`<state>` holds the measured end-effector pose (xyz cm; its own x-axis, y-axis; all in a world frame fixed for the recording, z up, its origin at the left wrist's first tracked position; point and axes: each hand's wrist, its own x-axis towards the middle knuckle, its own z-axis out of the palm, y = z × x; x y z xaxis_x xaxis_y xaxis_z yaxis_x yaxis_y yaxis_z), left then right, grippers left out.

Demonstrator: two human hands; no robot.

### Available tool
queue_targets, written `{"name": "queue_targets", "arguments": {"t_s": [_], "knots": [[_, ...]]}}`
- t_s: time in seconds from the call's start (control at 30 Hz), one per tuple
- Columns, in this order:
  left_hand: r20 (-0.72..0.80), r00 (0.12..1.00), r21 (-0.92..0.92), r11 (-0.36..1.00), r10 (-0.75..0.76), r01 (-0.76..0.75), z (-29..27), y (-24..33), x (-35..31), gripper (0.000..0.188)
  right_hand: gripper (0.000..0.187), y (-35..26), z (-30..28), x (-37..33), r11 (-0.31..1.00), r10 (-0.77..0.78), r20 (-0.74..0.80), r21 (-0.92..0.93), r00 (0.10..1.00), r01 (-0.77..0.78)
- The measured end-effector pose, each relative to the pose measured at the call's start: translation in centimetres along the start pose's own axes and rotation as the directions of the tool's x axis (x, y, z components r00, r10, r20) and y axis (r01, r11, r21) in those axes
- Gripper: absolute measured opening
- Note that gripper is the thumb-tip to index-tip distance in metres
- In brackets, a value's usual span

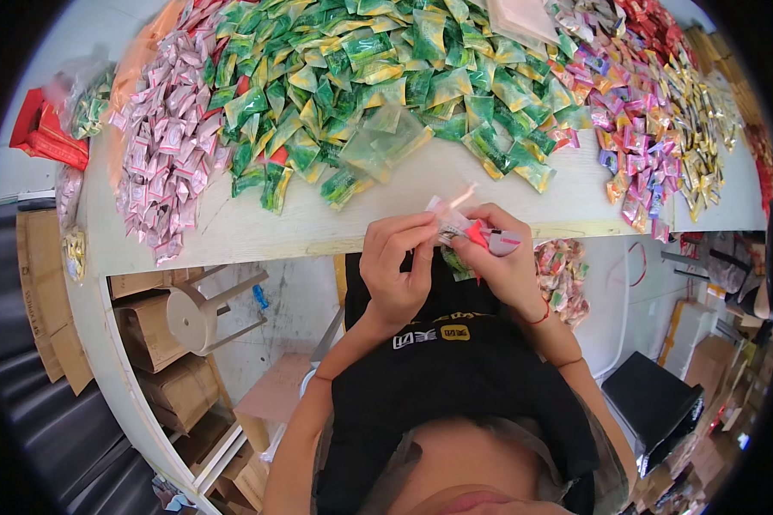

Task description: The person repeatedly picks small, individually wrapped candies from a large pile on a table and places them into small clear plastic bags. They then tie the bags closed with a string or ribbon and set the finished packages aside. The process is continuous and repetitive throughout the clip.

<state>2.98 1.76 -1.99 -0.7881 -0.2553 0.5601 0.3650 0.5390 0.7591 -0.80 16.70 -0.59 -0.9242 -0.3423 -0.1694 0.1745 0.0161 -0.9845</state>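
Observation:
In front of my chest, at the table's near edge, both hands meet at a small clear bag [449, 225] with pinkish print and something green inside. My right hand [500, 262] is closed around it, with a red piece [476, 233] and a pink-and-white packet end [504, 244] showing at its fingers. My left hand [397, 264] pinches at the bag's left edge, thumb and fingers together. A thin pale pink strip [462, 197] sticks up from the bag's top. Just beyond lies an empty-looking clear bag [386, 142] on a large heap of green-and-yellow packets [352, 64].
Pink-white packets [167, 142] are piled on the table [335, 236] at the left, purple-orange ones [640, 146] and gold ones [704, 120] at the right. Filled bags [561, 279] sit beside my right forearm. A stool [193, 319] and cardboard boxes [167, 395] stand at lower left.

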Motion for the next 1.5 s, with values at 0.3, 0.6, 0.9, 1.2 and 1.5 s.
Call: {"name": "queue_targets", "arguments": {"t_s": [0.3, 0.6, 0.9, 1.2, 1.5], "knots": [[0.146, 0.989, -0.149, 0.987, -0.039, 0.061, 0.7, -0.2, -0.7, 0.014, 0.017, 0.7, -0.6, -0.3, 0.363, 0.414, 0.224, 0.849, 0.882, -0.385], [0.087, 0.989, -0.085, 0.988, -0.122, 0.129, 0.7, -0.4, -0.4, 0.017, 0.020, 1.4, -1.3, 0.0, -0.170, 0.273, 0.577, 0.816, 0.770, -0.552], [0.166, 0.986, -0.195, 0.979, -0.026, 0.059, 0.7, -0.4, -0.6, 0.017, 0.020, 0.3, 0.3, -0.6, 0.434, 0.391, 0.130, 0.847, 0.911, -0.307], [0.104, 0.993, -0.313, 0.949, 0.060, -0.025, 1.3, -0.4, -1.4, 0.015, 0.039, 1.3, -0.1, -0.1, 0.862, -0.390, -0.157, -0.408, 0.907, 0.300], [0.260, 0.902, -0.517, 0.738, -0.346, 0.432, 1.1, -0.5, -0.5, 0.016, 0.056, -1.0, -0.3, 0.0, 0.989, -0.083, 0.000, -0.123, 0.997, 0.083]]}}
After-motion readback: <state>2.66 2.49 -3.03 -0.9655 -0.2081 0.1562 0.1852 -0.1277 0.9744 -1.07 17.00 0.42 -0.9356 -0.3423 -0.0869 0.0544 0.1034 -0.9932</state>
